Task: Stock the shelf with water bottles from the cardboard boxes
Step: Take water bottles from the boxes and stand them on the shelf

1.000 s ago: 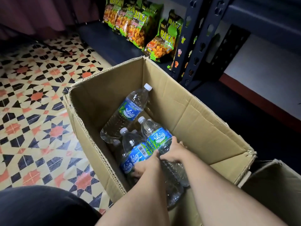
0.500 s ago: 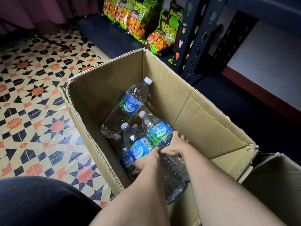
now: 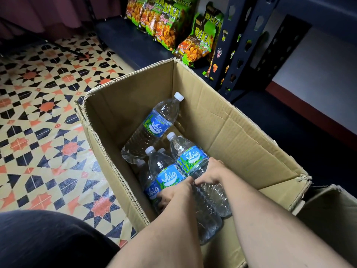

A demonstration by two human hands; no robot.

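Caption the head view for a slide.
Left hand grips the left bottle, right hand the right bottle, in the box; a far bottle leans toward the corner.

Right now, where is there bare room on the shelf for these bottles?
Bare: the dark shelf board right of the upright, and the board strip in front of the snack bags. Crowded: the near end of the box, where left hand and right hand grip bottles.
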